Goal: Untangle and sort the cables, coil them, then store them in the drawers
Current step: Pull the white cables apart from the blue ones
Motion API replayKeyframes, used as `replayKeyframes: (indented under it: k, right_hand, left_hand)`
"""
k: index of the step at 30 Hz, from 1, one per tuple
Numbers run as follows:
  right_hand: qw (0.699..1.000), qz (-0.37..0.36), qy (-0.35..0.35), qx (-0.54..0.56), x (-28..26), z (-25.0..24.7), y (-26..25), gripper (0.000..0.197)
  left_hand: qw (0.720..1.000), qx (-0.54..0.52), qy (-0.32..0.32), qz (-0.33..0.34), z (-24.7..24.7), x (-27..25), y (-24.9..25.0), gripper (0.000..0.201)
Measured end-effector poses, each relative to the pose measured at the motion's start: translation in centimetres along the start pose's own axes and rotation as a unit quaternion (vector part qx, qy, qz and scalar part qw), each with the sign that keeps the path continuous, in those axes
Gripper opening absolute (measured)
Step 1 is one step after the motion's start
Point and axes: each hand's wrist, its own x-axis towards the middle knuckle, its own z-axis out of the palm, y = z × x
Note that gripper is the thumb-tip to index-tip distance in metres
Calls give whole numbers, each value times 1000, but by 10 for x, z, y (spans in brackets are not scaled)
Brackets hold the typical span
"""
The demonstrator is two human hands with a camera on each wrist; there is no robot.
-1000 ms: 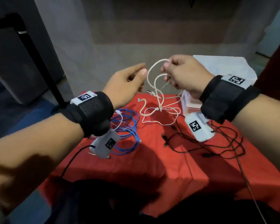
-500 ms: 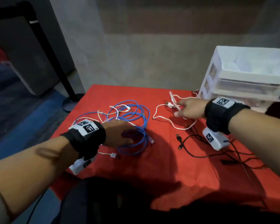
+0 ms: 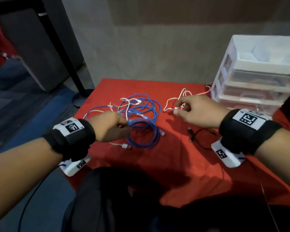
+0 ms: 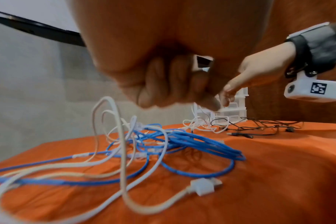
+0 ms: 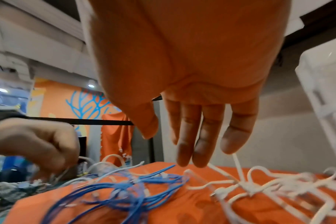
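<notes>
A blue cable (image 3: 141, 123) (image 4: 201, 141) lies in loose loops on the red cloth (image 3: 174, 164), with a cream-white USB cable (image 3: 124, 145) (image 4: 123, 151) tangled through it. My left hand (image 3: 124, 126) (image 4: 173, 91) hovers at the tangle's left edge with its fingers curled. A raised loop of the cream-white cable reaches up to it, and the grip point is hidden. A second white cable (image 3: 169, 101) (image 5: 249, 192) lies in a bunch to the right. Just above that bunch my right hand (image 3: 177, 110) (image 5: 192, 144) hangs with straight, relaxed fingers.
A white three-drawer unit (image 3: 258, 77) (image 5: 326, 91) stands at the back right corner with its drawers closed. A thin black cable (image 3: 190, 129) (image 4: 259, 128) sprawls under my right wrist. A black pole (image 3: 62, 47) rises beyond the table's left edge. Something dark (image 3: 107, 198) covers the front edge.
A second ago both hands held the white cable up in the air. It now lies on the cloth. My left hand has moved to the blue tangle and curled its fingers.
</notes>
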Motion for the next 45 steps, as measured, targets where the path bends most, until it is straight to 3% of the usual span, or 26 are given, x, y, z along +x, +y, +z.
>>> replayKeyframes:
  k: [2, 4, 9, 12, 14, 16, 18, 22, 28, 30, 32, 34, 37, 39, 41, 43, 45]
  right_hand:
    - [999, -20, -33, 7, -10, 14, -10, 23]
    - [997, -37, -61, 3, -15, 28, -19, 24]
    - [994, -53, -87, 42, -26, 48, -41, 26]
    - [990, -84, -79, 84, -38, 45, -54, 20]
    - [983, -130, -62, 114, -48, 40, -63, 30]
    - [980, -156, -37, 117, -55, 34, -70, 22]
    - [982, -152, 0, 112, -57, 24, -74, 8]
    - [979, -167, 106, 52, -64, -15, -67, 17]
    - [963, 33, 265, 43, -68, -99, 23, 20]
    - [962, 104, 249, 31, -74, -109, 49, 21]
    - [974, 132, 184, -10, -80, -105, 54, 22]
    - [984, 96, 145, -38, -84, -94, 40, 19]
    - [988, -30, 141, -47, -83, -78, -7, 24]
    - [984, -67, 165, -1, -80, -73, -43, 44]
    - [977, -49, 203, 38, -77, -79, -70, 59]
    - [975, -33, 199, 93, -75, -88, -85, 51]
    - [957, -48, 164, 234, -75, -95, -89, 30]
  left_hand:
    - [993, 71, -97, -16, 8, -12, -6, 31]
    - [988, 97, -122, -15, 19, -22, -12, 30]
    - [992, 60, -106, -26, 34, -24, -17, 14]
    - [998, 0, -66, 15, 24, -24, 7, 18]
    - [995, -82, -23, 53, 12, -22, 33, 13]
    - [990, -125, -4, 68, -5, -19, 60, 13]
    - [988, -137, 17, 62, -21, -17, 78, 24]
    - [993, -62, 66, 80, -52, -20, 85, 32]
    - [992, -5, 126, 10, -89, -24, 20, 46]
    - [990, 2, 139, -25, -96, -21, 6, 41]
    - [987, 13, 156, -36, -101, -15, 7, 33]
    - [982, 21, 185, -14, -106, -8, 24, 37]
    - [976, 52, 200, 71, -116, 2, 72, 45]
    - [967, 88, 196, 137, -122, 9, 107, 46]
    - [958, 112, 204, 167, -128, 16, 132, 39]
    - [959, 99, 214, 157, -136, 20, 146, 28]
    - [962, 83, 215, 148, -141, 20, 150, 24]
